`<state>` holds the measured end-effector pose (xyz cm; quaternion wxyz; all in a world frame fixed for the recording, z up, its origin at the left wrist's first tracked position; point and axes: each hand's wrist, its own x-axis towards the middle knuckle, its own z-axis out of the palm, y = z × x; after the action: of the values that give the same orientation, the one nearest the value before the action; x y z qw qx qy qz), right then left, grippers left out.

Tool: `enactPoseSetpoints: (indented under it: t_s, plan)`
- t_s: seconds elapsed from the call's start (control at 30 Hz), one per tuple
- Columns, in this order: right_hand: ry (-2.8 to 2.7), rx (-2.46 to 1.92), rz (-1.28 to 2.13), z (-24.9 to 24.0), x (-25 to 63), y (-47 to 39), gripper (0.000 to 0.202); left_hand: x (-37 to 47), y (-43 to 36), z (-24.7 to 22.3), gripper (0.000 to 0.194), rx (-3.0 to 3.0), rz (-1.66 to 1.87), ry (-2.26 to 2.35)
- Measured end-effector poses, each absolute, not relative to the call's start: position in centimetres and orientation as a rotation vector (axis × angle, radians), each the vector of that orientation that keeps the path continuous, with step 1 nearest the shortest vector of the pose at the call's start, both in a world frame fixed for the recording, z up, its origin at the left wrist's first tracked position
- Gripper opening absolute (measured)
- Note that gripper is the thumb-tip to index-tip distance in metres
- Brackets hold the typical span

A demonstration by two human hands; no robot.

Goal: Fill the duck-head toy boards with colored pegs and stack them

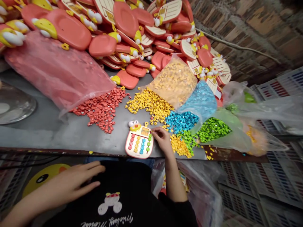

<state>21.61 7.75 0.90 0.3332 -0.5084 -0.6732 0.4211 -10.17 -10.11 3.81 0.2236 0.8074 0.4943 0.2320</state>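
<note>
A cream toy board (139,148) with a red rim and a yellow, bulge-eyed animal head lies face up near the table's front edge. Small red, yellow, blue and green pieces sit in columns on its face. At the board's upper right corner, above the green column, my right hand (163,140) has thumb and fingertips pinched together. Whatever is between those fingertips is too small to make out. My left hand (79,179) is held over my lap, below the table edge, fingers stretched out and holding nothing.
Loose red pieces (101,110), yellow pieces (149,102), blue pieces (181,121) and green pieces (213,130) spill from plastic bags. More yellow pieces (180,145) lie right of my right hand. Similar boards (126,19) are heaped behind. A clear plastic bag (201,186) hangs below.
</note>
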Motion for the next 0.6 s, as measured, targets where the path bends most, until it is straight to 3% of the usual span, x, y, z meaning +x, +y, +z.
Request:
enactPoseSetpoints:
  t_s: [0.13,0.27,0.6]
  plan:
    - [-1.693,-1.303,1.167,1.2,21.9,7.3,0.010,-6.8,-5.7,5.2,0.029,2.365,0.751,1.124]
    - [-1.708,-1.336,1.048,1.2,22.1,6.1,0.009,-2.9,-3.2,3.5,0.026,2.475,1.011,1.277]
    - [-1.830,-1.386,0.794,0.9,21.6,4.2,0.015,0.2,-2.4,-0.2,0.037,2.511,0.870,1.520]
